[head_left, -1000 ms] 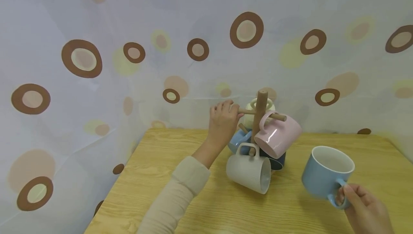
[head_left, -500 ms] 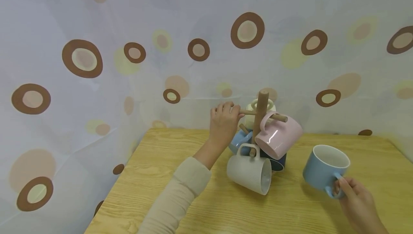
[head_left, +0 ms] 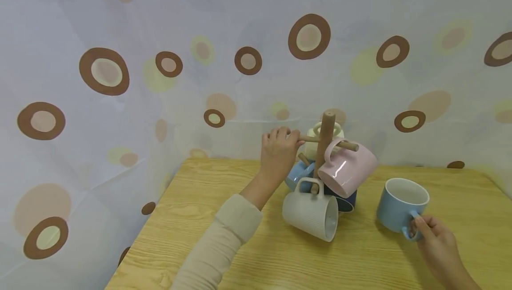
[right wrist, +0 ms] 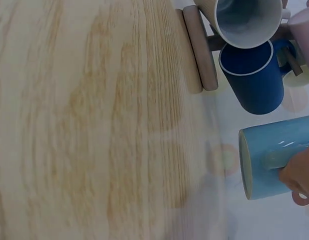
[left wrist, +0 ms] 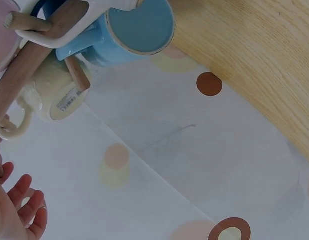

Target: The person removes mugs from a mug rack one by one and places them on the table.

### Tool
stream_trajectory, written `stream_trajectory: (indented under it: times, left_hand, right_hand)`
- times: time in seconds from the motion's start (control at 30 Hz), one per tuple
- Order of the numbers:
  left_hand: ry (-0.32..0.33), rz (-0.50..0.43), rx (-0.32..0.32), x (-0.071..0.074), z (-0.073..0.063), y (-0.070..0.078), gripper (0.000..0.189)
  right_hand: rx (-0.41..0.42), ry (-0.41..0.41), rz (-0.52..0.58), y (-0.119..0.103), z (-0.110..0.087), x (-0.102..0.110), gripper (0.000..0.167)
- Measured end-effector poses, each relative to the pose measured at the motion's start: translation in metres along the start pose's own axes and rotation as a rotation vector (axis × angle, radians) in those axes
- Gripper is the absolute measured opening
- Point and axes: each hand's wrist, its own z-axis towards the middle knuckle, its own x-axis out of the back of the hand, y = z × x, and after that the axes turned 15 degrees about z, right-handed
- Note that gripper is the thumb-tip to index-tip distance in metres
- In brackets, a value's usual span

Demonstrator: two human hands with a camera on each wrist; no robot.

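Note:
A wooden mug tree (head_left: 326, 132) stands on the table, hung with several mugs. My left hand (head_left: 279, 152) grips the end of its upper left peg (head_left: 310, 138), thumb below and fingers over. At the right, my right hand (head_left: 438, 239) pinches the handle of a light blue mug (head_left: 394, 210), held upright with its white inside facing up. This mug is apart from the tree. On a right peg hangs a pink mug (head_left: 350, 170); a ribbed white mug (head_left: 306, 212) hangs low in front. A navy mug (right wrist: 257, 85) is partly hidden behind them in the head view.
Another light blue mug (left wrist: 139, 30) and a cream mug (left wrist: 54, 90) hang on the tree's left and back. The tree's wooden base (right wrist: 200, 50) shows in the right wrist view. Behind the wood-grain table (head_left: 192, 227) hangs a dotted curtain (head_left: 184, 27).
My right hand has carried the light blue mug left and slightly up in the head view, nearer the mug tree. My left hand keeps its grip on the peg.

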Motion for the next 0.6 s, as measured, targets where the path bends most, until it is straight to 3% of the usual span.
stream_trajectory:
  times: [0.4, 0.6]
  left_hand:
    - [-0.004, 0.015, 0.0, 0.0017, 0.0006, 0.0003, 0.024]
    - [-0.012, 0.003, 0.002, 0.0026, 0.0007, 0.001, 0.024]
  right_hand:
    - [-0.067, 0.093, -0.116, 0.0003, 0.0069, 0.0037, 0.025]
    - [-0.074, 0.101, -0.152, 0.0015, 0.0089, 0.0058, 0.023]
